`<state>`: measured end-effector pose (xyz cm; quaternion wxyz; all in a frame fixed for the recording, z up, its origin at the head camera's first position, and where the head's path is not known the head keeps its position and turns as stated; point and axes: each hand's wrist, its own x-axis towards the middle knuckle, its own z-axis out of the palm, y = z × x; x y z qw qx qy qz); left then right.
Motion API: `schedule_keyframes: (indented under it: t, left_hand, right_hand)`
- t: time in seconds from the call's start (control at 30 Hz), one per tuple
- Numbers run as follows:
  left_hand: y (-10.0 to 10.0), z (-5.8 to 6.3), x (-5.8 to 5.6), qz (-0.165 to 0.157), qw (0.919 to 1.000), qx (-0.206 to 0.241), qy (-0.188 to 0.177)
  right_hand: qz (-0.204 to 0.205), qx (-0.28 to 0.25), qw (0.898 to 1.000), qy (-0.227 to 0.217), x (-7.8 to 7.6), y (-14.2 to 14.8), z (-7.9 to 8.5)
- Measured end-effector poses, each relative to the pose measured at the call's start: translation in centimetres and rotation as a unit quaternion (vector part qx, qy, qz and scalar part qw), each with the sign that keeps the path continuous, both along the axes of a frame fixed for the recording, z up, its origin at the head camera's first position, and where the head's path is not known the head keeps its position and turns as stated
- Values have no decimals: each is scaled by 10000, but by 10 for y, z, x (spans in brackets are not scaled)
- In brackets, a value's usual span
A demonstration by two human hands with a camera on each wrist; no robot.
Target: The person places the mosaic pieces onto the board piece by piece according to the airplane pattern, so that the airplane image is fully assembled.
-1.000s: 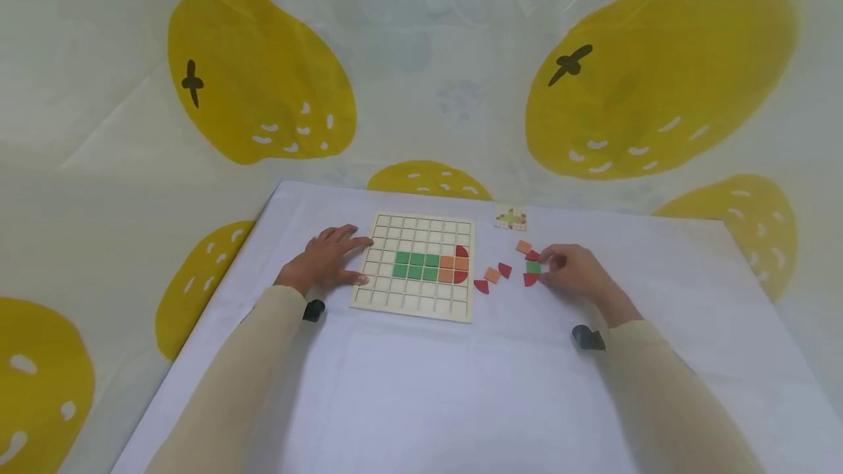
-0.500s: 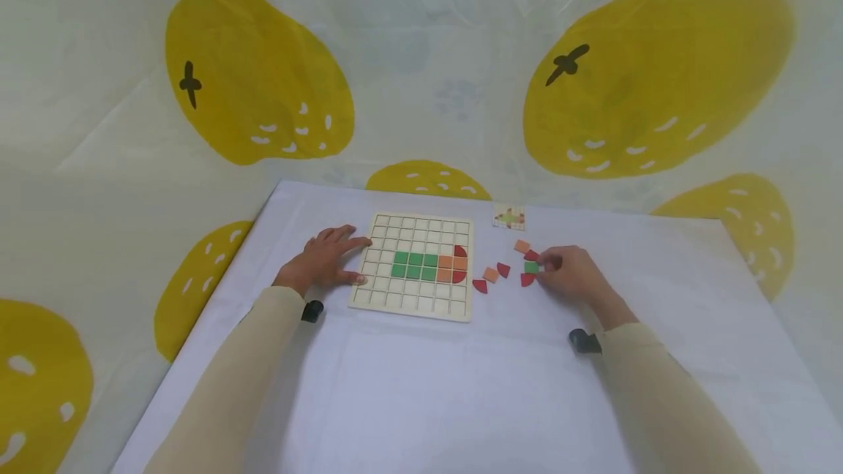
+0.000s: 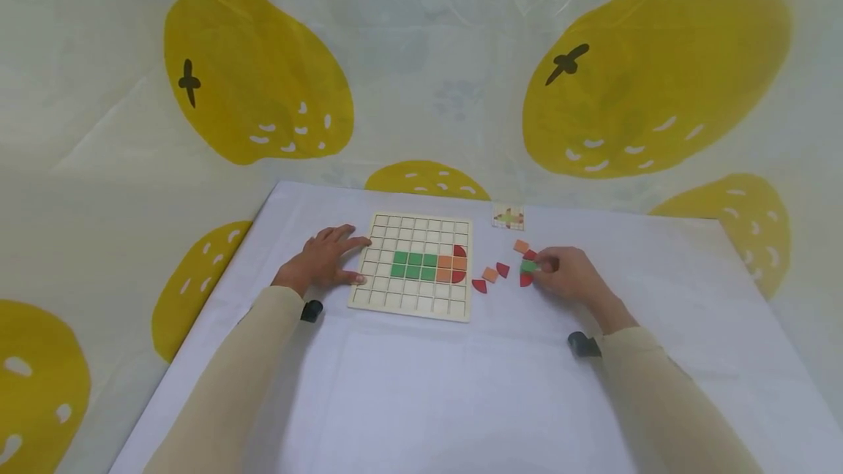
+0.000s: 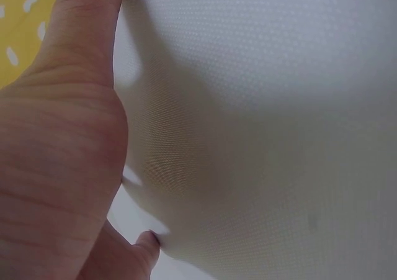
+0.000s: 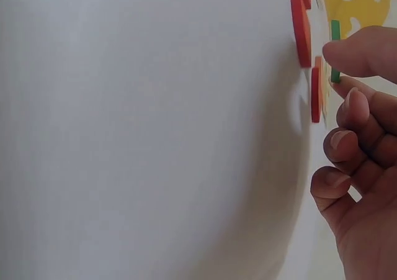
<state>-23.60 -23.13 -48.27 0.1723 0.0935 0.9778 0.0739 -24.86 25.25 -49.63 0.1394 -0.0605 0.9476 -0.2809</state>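
Note:
My right hand (image 3: 571, 274) pinches a green square tile (image 3: 528, 267) between thumb and forefinger, right of the board. In the right wrist view the green tile (image 5: 335, 30) stands edge-on between thumb and fingertip, other fingers curled. Red quarter-circle tiles (image 3: 525, 280) lie close by the fingertips. My left hand (image 3: 326, 258) rests with spread fingers at the left edge of the wooden grid board (image 3: 402, 301), thumb and forefinger touching its rim. On the board sit two rows of green squares (image 3: 413, 265), then orange squares (image 3: 445, 269) and two red quarter-circles (image 3: 459, 277).
A small pattern card (image 3: 508, 216) lies near the table's back edge. Between board and right hand are a loose orange square (image 3: 490, 275) and red quarter-circles (image 3: 479, 286). Another orange square (image 3: 521, 246) lies farther back. White cloth covers the table (image 3: 408, 386).
The green tile, flat among the red pieces earlier, is now tilted up in my right hand's pinch. The left hand stays on the board's edge.

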Motion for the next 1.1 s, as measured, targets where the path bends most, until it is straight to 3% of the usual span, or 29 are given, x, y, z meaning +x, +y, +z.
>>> schedule_keyframes:
  t: [0.23,0.67,0.93,1.1]
  left_hand:
    - [-1,-2,-1,-24,10000,-11,16]
    - [-3,-7,-5,25,10000,-59,-14]
    - [-4,-2,-2,-114,9999,-21,82]
    - [-4,2,0,-254,9995,57,155]
  right_hand:
    - [134,-267,9995,-49,4,-19,11]
    - [556,-487,9961,474,10,-52,7]
    - [779,-631,9938,477,10,-75,5]
    - [698,-800,9937,352,10,-88,1]
